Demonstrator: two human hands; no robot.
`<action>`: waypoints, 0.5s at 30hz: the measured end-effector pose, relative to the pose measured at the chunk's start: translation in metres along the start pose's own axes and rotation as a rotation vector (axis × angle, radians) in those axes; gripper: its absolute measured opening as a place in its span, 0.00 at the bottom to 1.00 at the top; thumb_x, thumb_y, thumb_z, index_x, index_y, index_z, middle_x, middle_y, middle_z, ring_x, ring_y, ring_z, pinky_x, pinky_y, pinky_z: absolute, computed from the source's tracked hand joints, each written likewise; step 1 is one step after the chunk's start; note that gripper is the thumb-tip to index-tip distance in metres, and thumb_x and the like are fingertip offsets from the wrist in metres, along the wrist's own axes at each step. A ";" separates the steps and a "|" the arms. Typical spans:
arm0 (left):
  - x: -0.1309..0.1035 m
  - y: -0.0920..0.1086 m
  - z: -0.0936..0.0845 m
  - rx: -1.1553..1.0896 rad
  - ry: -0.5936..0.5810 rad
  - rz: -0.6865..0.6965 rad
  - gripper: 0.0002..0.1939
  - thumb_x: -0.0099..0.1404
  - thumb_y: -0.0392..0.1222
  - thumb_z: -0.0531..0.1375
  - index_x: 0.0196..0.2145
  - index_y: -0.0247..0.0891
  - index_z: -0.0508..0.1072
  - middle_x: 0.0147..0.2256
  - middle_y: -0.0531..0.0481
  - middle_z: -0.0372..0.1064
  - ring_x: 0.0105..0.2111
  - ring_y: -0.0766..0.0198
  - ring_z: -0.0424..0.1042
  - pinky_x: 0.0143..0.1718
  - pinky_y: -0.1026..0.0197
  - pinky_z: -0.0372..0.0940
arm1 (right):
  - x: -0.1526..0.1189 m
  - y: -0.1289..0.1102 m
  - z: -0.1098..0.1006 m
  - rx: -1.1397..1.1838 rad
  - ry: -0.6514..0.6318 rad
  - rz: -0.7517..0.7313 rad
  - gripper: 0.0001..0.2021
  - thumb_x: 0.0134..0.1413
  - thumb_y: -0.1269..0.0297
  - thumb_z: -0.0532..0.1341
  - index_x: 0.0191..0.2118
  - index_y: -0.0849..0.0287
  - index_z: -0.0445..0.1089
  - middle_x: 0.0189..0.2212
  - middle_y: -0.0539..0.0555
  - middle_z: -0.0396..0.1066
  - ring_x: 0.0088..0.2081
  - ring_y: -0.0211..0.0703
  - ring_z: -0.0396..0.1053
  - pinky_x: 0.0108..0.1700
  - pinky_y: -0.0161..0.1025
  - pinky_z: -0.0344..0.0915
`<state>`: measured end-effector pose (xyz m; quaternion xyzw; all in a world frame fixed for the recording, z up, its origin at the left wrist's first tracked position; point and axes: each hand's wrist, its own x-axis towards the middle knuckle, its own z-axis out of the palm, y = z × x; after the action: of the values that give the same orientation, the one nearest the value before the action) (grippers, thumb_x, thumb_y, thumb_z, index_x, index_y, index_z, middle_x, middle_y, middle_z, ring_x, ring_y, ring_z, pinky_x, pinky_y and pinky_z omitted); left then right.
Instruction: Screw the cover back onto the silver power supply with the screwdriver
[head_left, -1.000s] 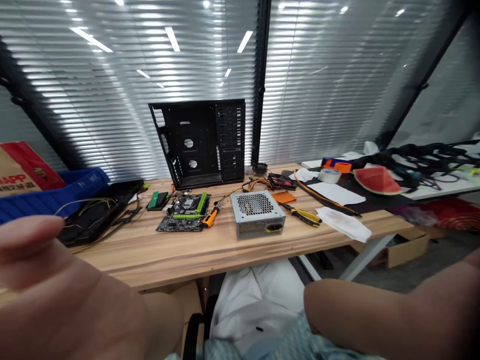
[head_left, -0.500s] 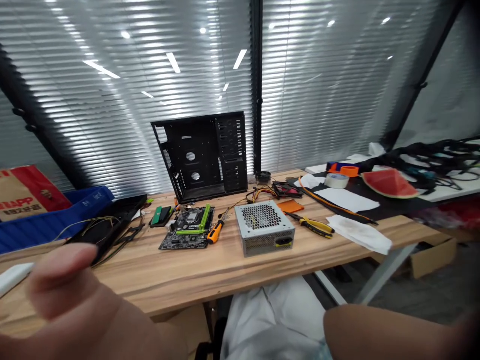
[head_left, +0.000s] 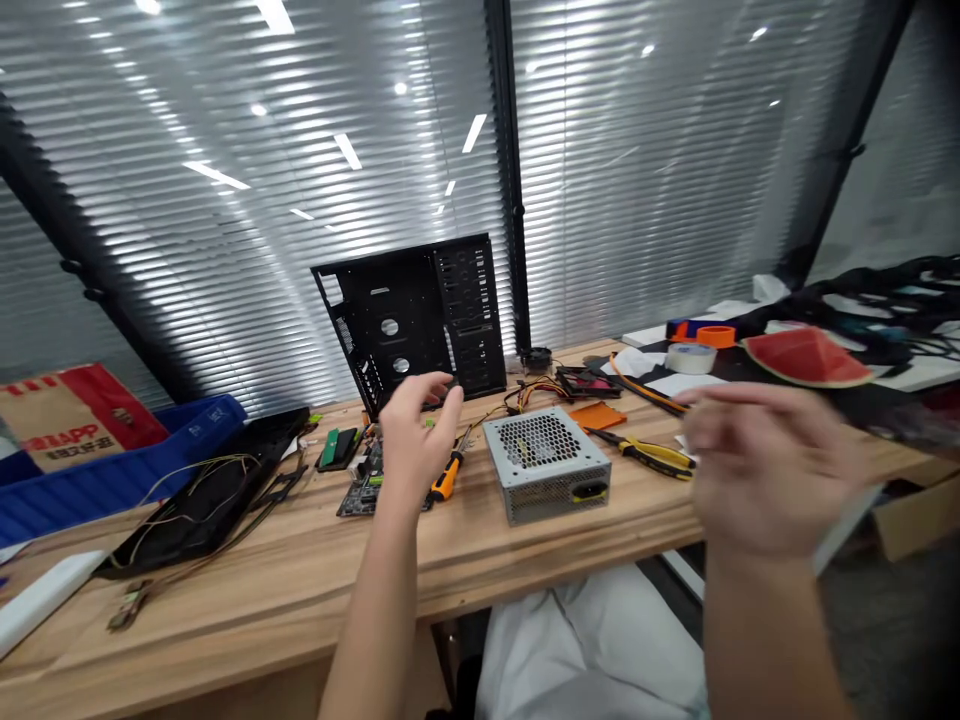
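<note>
My left hand (head_left: 420, 425) reaches over the motherboard (head_left: 366, 492), thumb and fingers apart, holding nothing I can see; it hides much of the board. Behind it stands the black computer case (head_left: 405, 320), its open side toward me. My right hand (head_left: 765, 475) is raised over the table's right side, blurred by motion, its fingers partly bent; whether it holds anything does not show. Between the hands sits a grey power supply (head_left: 547, 465) with a honeycomb grille on top. An orange-handled screwdriver (head_left: 448, 478) lies left of it, yellow-and-black pliers (head_left: 652, 455) to the right.
On the left are a blue bin (head_left: 180, 440) with a paper bag (head_left: 82, 415), a black panel (head_left: 217, 495) with loose wires and a white bar (head_left: 49, 600). Tape (head_left: 690, 358), an orange ring (head_left: 716, 336) and a watermelon slice (head_left: 806, 357) are at the right. Window blinds rise behind.
My left hand has gone from the lower left foreground forward to above the motherboard. My right hand has come up into view at the right. The camera view has shifted slightly.
</note>
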<state>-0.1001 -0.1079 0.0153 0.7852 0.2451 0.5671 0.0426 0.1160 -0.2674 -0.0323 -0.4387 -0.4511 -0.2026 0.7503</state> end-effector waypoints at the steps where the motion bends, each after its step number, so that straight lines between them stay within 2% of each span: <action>1: 0.001 -0.013 0.015 0.075 -0.158 -0.100 0.11 0.66 0.47 0.57 0.39 0.39 0.75 0.35 0.47 0.75 0.35 0.60 0.74 0.38 0.59 0.68 | -0.005 0.005 0.005 -0.030 -0.016 0.001 0.07 0.64 0.63 0.58 0.42 0.54 0.74 0.31 0.51 0.71 0.27 0.36 0.65 0.31 0.38 0.62; 2: 0.000 -0.025 0.029 0.175 -0.310 -0.195 0.11 0.66 0.46 0.57 0.40 0.39 0.76 0.37 0.45 0.76 0.37 0.58 0.75 0.39 0.59 0.67 | -0.012 0.011 0.011 -0.081 -0.064 0.014 0.05 0.61 0.64 0.62 0.39 0.55 0.75 0.30 0.51 0.72 0.28 0.38 0.66 0.31 0.38 0.62; 4: -0.009 -0.046 0.051 0.402 -0.562 -0.348 0.14 0.67 0.48 0.56 0.41 0.38 0.76 0.40 0.40 0.77 0.41 0.53 0.76 0.41 0.56 0.67 | -0.032 0.022 0.023 -0.250 -0.205 -0.014 0.07 0.60 0.62 0.62 0.38 0.57 0.75 0.30 0.53 0.73 0.31 0.41 0.68 0.36 0.42 0.64; 6: -0.022 -0.061 0.065 0.573 -0.726 -0.457 0.18 0.68 0.52 0.54 0.42 0.36 0.76 0.42 0.35 0.76 0.46 0.47 0.76 0.44 0.53 0.66 | -0.056 0.031 0.034 -0.458 -0.300 -0.064 0.10 0.60 0.58 0.61 0.39 0.56 0.77 0.35 0.56 0.74 0.39 0.47 0.69 0.45 0.48 0.64; 8: -0.035 -0.069 0.071 0.678 -0.803 -0.503 0.20 0.67 0.53 0.54 0.44 0.34 0.76 0.46 0.32 0.75 0.49 0.44 0.75 0.47 0.50 0.65 | -0.078 0.035 0.042 -0.617 -0.367 -0.095 0.14 0.59 0.53 0.61 0.44 0.53 0.77 0.44 0.58 0.74 0.49 0.55 0.67 0.53 0.54 0.60; 10: -0.044 -0.074 0.074 0.743 -0.830 -0.505 0.23 0.66 0.55 0.55 0.46 0.33 0.76 0.47 0.31 0.74 0.50 0.42 0.74 0.49 0.47 0.64 | -0.093 0.038 0.048 -0.733 -0.443 -0.096 0.20 0.58 0.48 0.60 0.51 0.49 0.75 0.53 0.59 0.70 0.57 0.61 0.61 0.57 0.59 0.55; 13: -0.051 -0.078 0.076 0.780 -0.860 -0.496 0.22 0.65 0.53 0.56 0.46 0.33 0.76 0.47 0.31 0.75 0.50 0.42 0.74 0.51 0.46 0.63 | -0.102 0.041 0.053 -0.861 -0.608 -0.069 0.28 0.60 0.43 0.56 0.63 0.46 0.65 0.65 0.58 0.59 0.65 0.65 0.51 0.60 0.67 0.47; 15: -0.053 -0.081 0.078 0.782 -0.881 -0.502 0.19 0.64 0.49 0.57 0.46 0.33 0.76 0.47 0.32 0.75 0.49 0.44 0.75 0.51 0.46 0.62 | -0.102 0.043 0.054 -0.922 -0.713 -0.052 0.31 0.61 0.42 0.52 0.67 0.46 0.57 0.69 0.57 0.51 0.68 0.65 0.45 0.61 0.72 0.42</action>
<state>-0.0690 -0.0434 -0.0866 0.8209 0.5698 0.0328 -0.0186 0.0673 -0.2081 -0.1286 -0.7498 -0.5516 -0.2362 0.2786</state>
